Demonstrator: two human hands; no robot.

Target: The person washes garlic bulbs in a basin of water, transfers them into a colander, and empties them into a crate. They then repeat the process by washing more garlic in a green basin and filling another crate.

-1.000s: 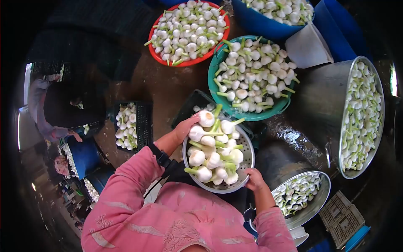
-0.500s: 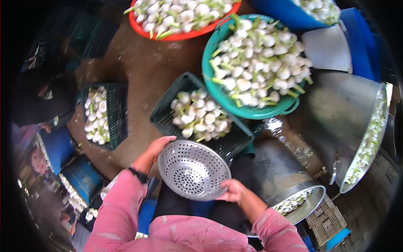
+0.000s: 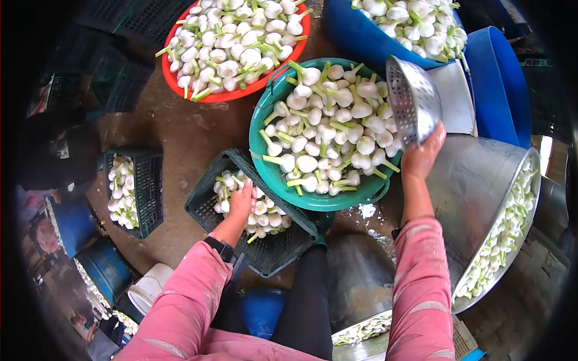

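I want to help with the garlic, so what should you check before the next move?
1. Right hand grip on the colander: ok, closed on its rim.
2. Colander empty: ok, no bulbs show inside; it is tilted on edge above the rim of the teal basin.
3. Left hand placed: ok, it lies on the garlic in the green crate.
4. Left hand's grip on a bulb: cannot tell, the hand hides it.
5. Room in the green crate: ok, garlic covers only part of it.
6. Teal basin stocked: ok, heaped with bulbs.

silver perforated colander (image 3: 412,99), green crate (image 3: 253,225)
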